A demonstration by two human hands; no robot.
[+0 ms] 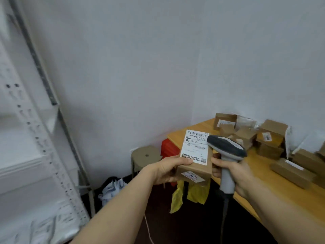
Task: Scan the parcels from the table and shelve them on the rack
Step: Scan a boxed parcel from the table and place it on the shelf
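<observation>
My left hand (168, 170) holds a small brown cardboard parcel (195, 155) in the air, its white barcode label facing up and a second sticker on its near end. My right hand (233, 175) grips the grey handle of a barcode scanner (226, 147), whose dark head sits just right of the label, over the parcel's edge. Several more brown parcels (269, 140) lie piled on the wooden table (260, 194) at the right. The white metal rack (26, 155) stands at the left, blurred.
A round beige stool (146, 155) and a red bin (169, 148) stand by the wall beyond the table's corner. Yellow plastic (191, 192) hangs under the table edge. A dark bag with cloth (112, 189) lies on the floor by the rack's leg. The scanner's cable drops to the floor.
</observation>
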